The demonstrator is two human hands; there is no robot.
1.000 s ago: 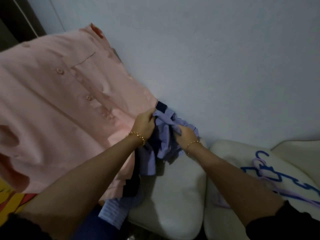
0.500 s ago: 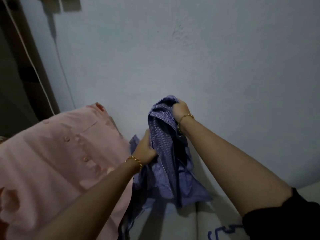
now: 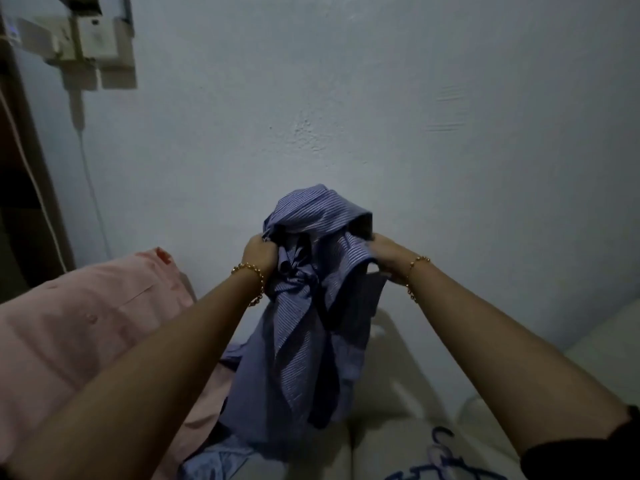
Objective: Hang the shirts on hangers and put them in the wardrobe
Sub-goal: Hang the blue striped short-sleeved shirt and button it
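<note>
We are gripping bunched blue striped shirt (image 3: 304,306) in left hand (image 3: 259,254) and right hand (image 3: 386,258); tail hanging beside pink shirt (image 3: 86,323).

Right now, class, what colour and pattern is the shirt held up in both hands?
The shirt is blue with fine white stripes, shown best in the head view.

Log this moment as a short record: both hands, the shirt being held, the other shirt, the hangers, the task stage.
left hand: grips the striped blue shirt near its top
right hand: grips the same shirt on its other side
shirt state: bunched, held up before the wall
pink shirt: lies spread at the left
hangers: on the cream cushion, lower right, partly cut off
stage: held shirt not yet on a hanger
</note>
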